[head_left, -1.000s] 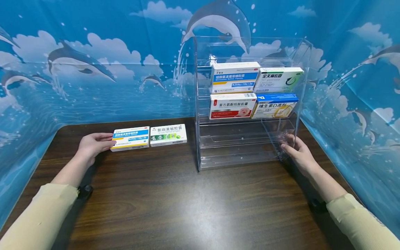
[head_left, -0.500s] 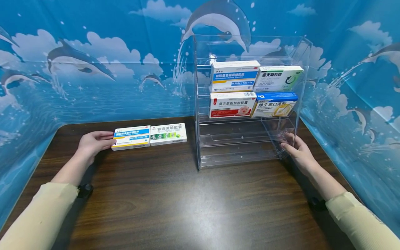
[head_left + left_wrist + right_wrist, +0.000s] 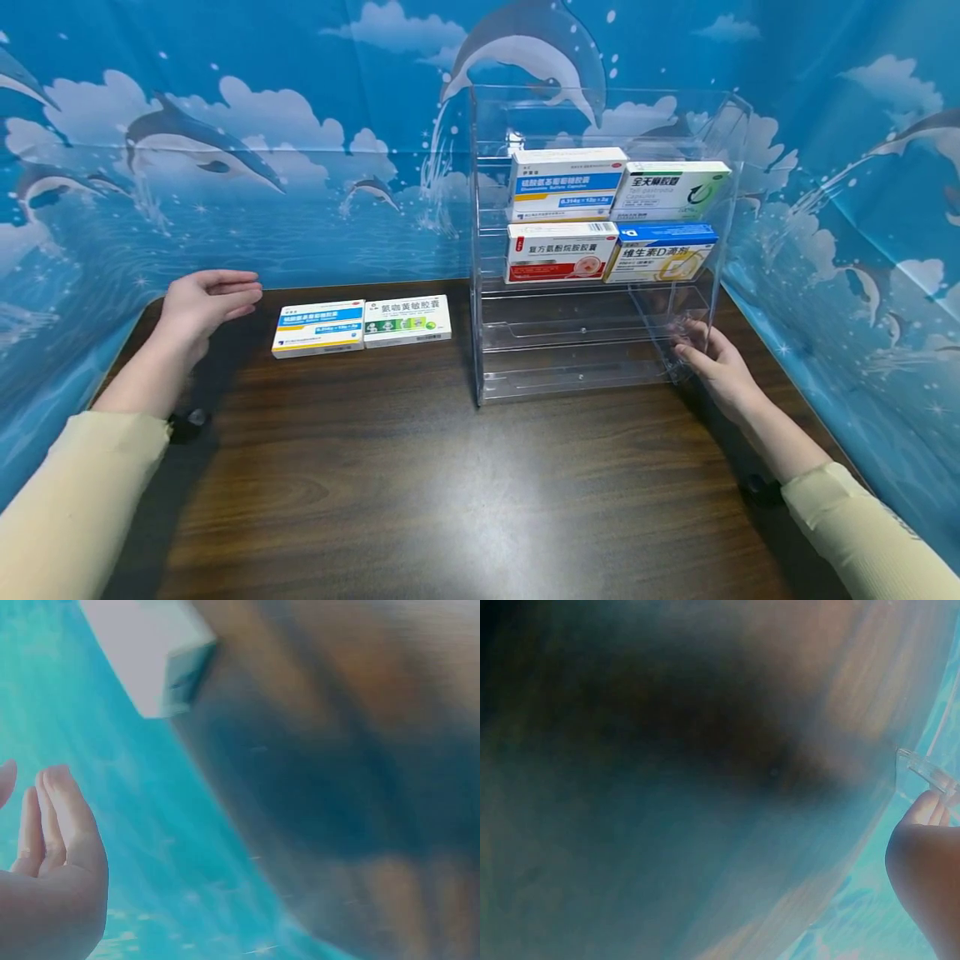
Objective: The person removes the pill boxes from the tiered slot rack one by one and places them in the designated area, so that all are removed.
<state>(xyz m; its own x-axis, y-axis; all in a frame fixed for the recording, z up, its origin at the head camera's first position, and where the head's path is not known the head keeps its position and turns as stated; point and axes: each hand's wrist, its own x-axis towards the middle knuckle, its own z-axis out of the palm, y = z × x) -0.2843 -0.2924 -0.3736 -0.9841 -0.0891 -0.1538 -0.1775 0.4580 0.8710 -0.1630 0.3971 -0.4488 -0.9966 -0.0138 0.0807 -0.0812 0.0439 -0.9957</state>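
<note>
We see wood-grain counter (image 3: 480, 475), clear acrylic display rack (image 3: 555, 337) on its R side, 4 medicine boxes (image 3: 561, 257) on rack's upper tiers. Our R hand (image 3: 718, 371) grips rack's lower R edge, fingers curled. Our L hand (image 3: 195, 308) released, fingers straight, just off L end of glucosamine sulfate caps box (image 3: 318, 327); box flat on counter, beside Ankahuangmin caps box (image 3: 405, 320).

Blue dolphin-print cloth (image 3: 300, 237) hangs behind a glossy brown table (image 3: 360, 475).
</note>
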